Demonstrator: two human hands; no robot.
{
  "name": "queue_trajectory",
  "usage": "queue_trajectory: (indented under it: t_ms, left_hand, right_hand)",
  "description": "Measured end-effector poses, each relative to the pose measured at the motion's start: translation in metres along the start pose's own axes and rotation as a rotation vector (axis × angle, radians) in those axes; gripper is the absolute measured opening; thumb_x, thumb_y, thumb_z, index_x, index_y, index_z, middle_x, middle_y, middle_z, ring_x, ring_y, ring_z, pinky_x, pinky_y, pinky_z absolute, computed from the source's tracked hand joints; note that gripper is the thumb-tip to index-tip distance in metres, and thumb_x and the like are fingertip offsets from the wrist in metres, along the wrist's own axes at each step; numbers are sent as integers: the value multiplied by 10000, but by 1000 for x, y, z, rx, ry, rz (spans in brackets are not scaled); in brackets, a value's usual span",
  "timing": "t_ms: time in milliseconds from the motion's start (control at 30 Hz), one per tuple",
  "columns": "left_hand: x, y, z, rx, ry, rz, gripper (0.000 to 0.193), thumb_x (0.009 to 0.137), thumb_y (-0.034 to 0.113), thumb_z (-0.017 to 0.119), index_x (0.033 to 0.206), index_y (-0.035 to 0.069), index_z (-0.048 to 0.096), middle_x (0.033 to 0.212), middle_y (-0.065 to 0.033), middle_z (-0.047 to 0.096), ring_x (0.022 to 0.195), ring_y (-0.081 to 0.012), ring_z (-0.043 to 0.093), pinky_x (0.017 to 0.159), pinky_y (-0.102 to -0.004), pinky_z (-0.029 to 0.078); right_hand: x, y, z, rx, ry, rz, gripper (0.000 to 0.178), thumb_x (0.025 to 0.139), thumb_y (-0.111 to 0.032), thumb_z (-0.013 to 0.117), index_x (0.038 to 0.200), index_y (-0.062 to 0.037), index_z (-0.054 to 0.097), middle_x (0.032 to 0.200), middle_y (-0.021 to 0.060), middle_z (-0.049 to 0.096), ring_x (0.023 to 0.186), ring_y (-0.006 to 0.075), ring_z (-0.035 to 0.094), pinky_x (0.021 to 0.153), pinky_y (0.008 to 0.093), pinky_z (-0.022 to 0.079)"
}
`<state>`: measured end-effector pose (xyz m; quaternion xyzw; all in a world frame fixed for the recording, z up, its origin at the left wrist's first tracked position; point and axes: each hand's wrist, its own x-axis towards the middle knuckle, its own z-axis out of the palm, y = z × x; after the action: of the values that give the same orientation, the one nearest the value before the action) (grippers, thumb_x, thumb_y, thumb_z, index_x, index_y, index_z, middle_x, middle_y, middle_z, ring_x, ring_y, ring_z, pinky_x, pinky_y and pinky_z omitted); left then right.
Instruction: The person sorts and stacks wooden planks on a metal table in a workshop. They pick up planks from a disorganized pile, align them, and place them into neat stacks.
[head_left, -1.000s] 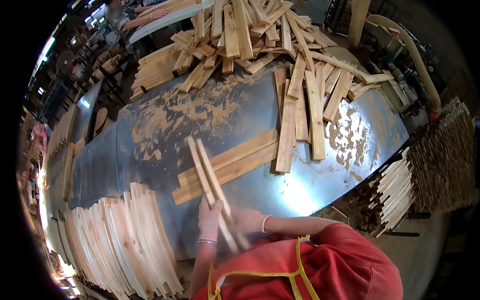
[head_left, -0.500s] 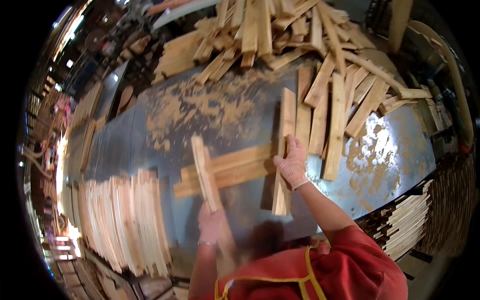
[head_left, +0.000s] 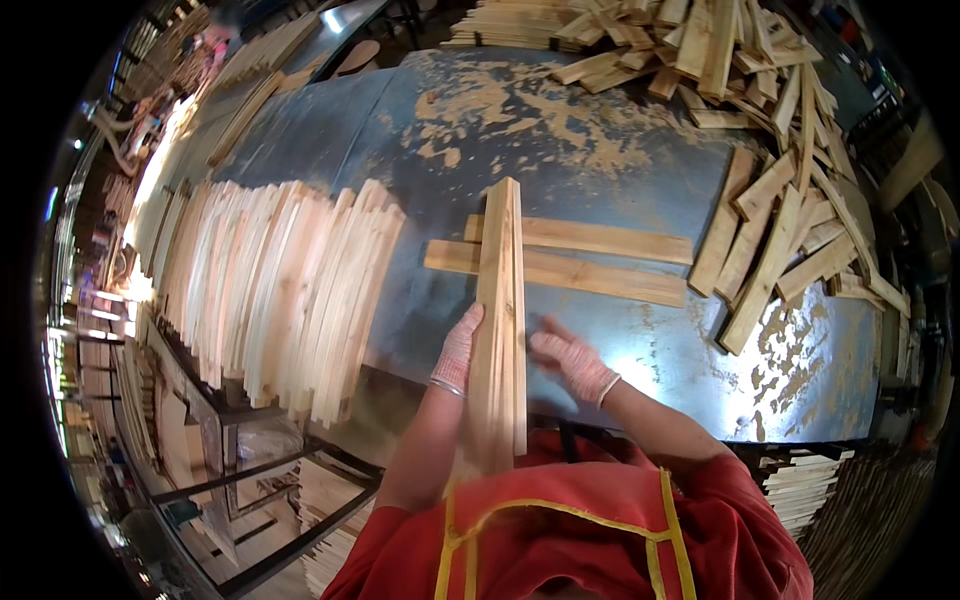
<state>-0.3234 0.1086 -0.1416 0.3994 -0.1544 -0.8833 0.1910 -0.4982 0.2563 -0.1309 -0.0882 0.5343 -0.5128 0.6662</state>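
My left hand (head_left: 460, 350), in a pale knitted glove, is closed on the left side of a small bundle of long wooden slats (head_left: 495, 300). The bundle stands lengthwise in front of my body, its far end above the table and its near end against my apron. To its right is my right hand (head_left: 572, 360), gloved too, fingers loosely apart and somewhat blurred, with nothing in it. Beyond the bundle, an upper slat (head_left: 605, 240) and a lower slat (head_left: 600, 278) lie crosswise on the metal tabletop (head_left: 390, 320).
A tight row of pale slats (head_left: 280, 290) covers the table's left side. Loose slats (head_left: 770, 230) lie jumbled at the right, rising to a heap (head_left: 700, 45) at the back. Wood shavings (head_left: 530, 115) are scattered across the tabletop. A dark metal frame (head_left: 270, 480) stands at lower left.
The slat my right hand held is now apparently together with the left hand's slats, and the right hand has let go. My view has swung left, toward the row of slats.
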Motion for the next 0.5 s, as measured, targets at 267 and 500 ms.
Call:
queue_trajectory:
  t_ms: [267,500]
  left_hand:
    - [-25,39,-18,1904,611,309,1066,884,488,766,1671,28,212,1498,-207,545,1318,-333,594,1093,-429,503]
    - [-46,80,-50,1983,806,214,1101,821,474,797,1670,80,216,1525,-179,502,1401,-340,509,1135,-472,437]
  right_hand:
    - [51,27,106,-1336,-644,-80,759,882,-440,684,1519,-82,481,1241,257,707,1174,449,654,1039,455,504]
    - [86,-67,21,-1714,276,-441,662,853,-365,702,1449,-118,558,1402,177,637,1314,369,591,1099,480,471]
